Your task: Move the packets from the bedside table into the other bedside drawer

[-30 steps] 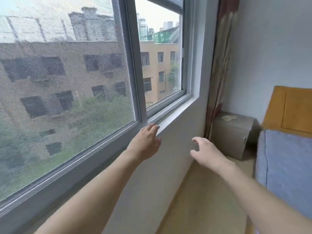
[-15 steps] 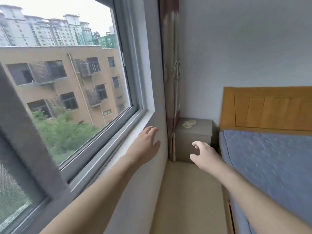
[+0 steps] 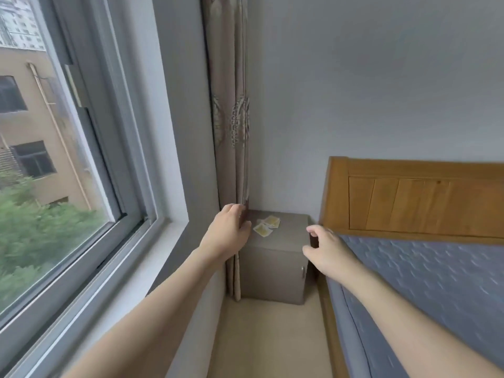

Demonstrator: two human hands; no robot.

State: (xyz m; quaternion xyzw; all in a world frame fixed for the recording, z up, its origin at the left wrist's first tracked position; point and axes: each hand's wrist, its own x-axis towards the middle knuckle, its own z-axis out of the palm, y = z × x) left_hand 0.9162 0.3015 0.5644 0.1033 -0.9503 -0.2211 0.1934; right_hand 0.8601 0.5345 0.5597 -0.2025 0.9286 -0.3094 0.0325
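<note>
3 packets [image 3: 266, 225] | grey bedside table [image 3: 275, 266] | corner, beside bed [image 3: 425, 271]

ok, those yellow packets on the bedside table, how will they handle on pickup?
The packets look thin and flat, so probably light and somewhat floppy. They lie flush on the smooth bedside table, so a grip may need to slide one to the edge or lift a corner. They overlap, so one may drag another along.

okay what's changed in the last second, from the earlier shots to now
The view swung from the window toward the bedside table, now closer. Both hands, left and right, stayed out front, holding nothing. The packets remain on the table top, untouched.
</note>
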